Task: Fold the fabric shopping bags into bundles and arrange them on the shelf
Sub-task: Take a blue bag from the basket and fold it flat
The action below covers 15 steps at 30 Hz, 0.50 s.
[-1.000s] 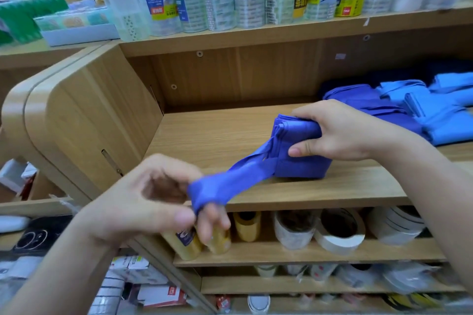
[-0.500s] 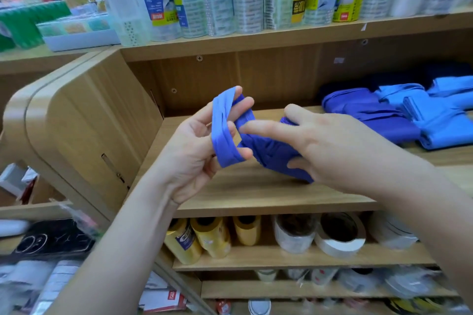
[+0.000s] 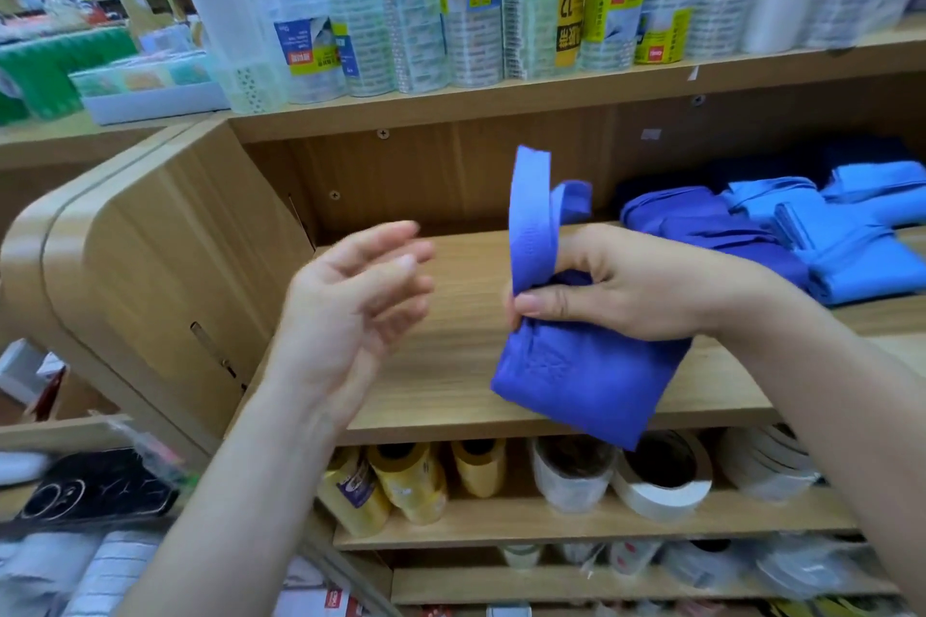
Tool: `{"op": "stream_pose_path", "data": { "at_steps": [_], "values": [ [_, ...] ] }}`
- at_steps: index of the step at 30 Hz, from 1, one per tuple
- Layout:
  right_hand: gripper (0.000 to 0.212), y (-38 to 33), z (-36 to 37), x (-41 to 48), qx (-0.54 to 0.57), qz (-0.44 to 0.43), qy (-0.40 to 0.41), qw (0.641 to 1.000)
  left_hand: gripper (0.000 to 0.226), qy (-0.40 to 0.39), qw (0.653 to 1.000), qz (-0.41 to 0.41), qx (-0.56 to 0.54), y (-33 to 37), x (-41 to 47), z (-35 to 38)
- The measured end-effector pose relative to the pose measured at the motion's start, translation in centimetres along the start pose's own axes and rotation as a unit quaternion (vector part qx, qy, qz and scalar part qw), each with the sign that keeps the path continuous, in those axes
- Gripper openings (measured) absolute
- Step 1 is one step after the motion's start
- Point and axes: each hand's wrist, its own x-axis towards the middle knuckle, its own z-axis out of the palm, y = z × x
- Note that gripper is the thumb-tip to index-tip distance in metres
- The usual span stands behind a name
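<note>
A folded purple-blue fabric bag [image 3: 581, 376] hangs in front of the wooden shelf [image 3: 451, 366], gripped near its top by my right hand [image 3: 626, 286]. Its handle strap [image 3: 531, 215] loops upward above my thumb and fingers. My left hand [image 3: 356, 296] floats to the left of the bag, fingers apart and slightly blurred, holding nothing. At the right end of the same shelf lie several bundled bags: purple ones [image 3: 701, 226] and lighter blue ones [image 3: 852, 241].
Packs of clear tape rolls [image 3: 451, 15] stand on the shelf above. Yellow tape rolls [image 3: 401, 481] and white tape rolls [image 3: 661, 476] fill the shelf below. The unit's rounded wooden side panel [image 3: 150, 276] stands at the left.
My left hand let go of the strap and drew back to the left. My right hand now holds bag and strap alone, with the bundle hanging lower in front of the shelf edge.
</note>
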Motion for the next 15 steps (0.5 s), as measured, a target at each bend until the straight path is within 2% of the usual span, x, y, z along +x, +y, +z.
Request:
{"op": "stream_pose_path", "data": {
  "at_steps": [1, 2, 3, 4, 5, 6, 7, 8, 10, 11, 13, 15],
  "values": [
    [0.023, 0.1, -0.4, -0.2, 0.042, -0.002, -0.024, 0.999, 0.020, 0.031, 0.993, 0.080, 0.081, 0.3, -0.1, -1.0],
    [0.023, 0.3, -0.7, -0.3, 0.084, -0.012, -0.042, 0.995, 0.020, 0.034, 0.967, 0.186, 0.170, 0.7, -0.2, -1.7],
    [0.023, 0.4, -0.9, -0.5, 0.133, -0.021, -0.057, 0.989, 0.022, 0.005, 0.920, 0.294, 0.257, 1.0, -0.5, -2.1],
    [0.022, 0.7, -1.0, -0.6, 0.185, -0.028, -0.073, 0.980, 0.022, -0.043, 0.856, 0.388, 0.339, 1.2, -0.8, -2.1],
    [0.022, 1.0, -0.9, -0.7, 0.236, -0.032, -0.091, 0.967, 0.020, -0.096, 0.787, 0.449, 0.411, 1.2, -1.2, -1.7],
    [0.021, 1.4, -0.7, -0.9, 0.289, -0.037, -0.109, 0.950, 0.026, -0.137, 0.728, 0.476, 0.475, 0.9, -1.3, -1.1],
    [0.020, 1.6, -0.2, -0.9, 0.345, -0.048, -0.128, 0.929, 0.038, -0.174, 0.688, 0.476, 0.519, 0.2, -1.2, -0.7],
    [0.020, 1.7, 0.3, -0.9, 0.396, -0.063, -0.147, 0.904, 0.049, -0.212, 0.671, 0.459, 0.542, -0.6, -0.8, -0.2],
    [0.020, 2.0, 1.7, -0.7, 0.464, -0.096, -0.180, 0.862, 0.054, -0.254, 0.688, 0.418, 0.536, -2.0, 0.2, 0.7],
    [0.021, 2.2, 2.2, -0.7, 0.486, -0.105, -0.194, 0.846, 0.050, -0.261, 0.694, 0.412, 0.530, -2.5, 0.6, 1.0],
    [0.021, 2.6, 2.9, -0.9, 0.509, -0.102, -0.204, 0.830, 0.038, -0.272, 0.678, 0.419, 0.540, -2.8, 1.2, 1.3],
    [0.021, 3.4, 2.9, -1.6, 0.529, -0.085, -0.205, 0.819, 0.026, -0.310, 0.686, 0.392, 0.528, -1.7, 0.7, 1.8]
  ]
}}
